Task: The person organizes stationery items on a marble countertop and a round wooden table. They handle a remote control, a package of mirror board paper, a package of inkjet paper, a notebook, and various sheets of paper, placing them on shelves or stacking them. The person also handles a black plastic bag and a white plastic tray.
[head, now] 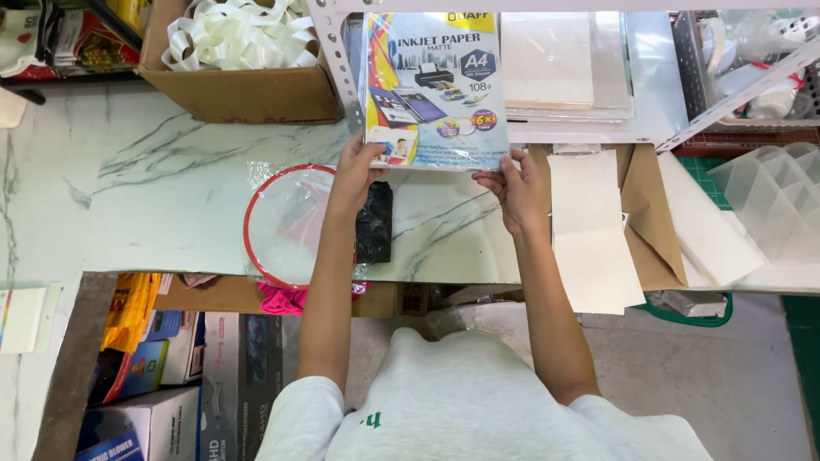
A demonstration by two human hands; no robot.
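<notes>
Between both hands, glossy paper pack (436, 85)

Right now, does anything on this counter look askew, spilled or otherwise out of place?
Mostly no. Both hands, left hand and right hand, hold the pack of paper upright. The clear red-rimmed bag overhangs the marble counter edge, and the white sheets on brown paper lie loosely, also overhanging. Nothing spilled.

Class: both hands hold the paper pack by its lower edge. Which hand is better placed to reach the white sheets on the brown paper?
Probably the right hand: it grips the paper pack at the corner nearest the white sheets. The left hand is farther off.
</notes>
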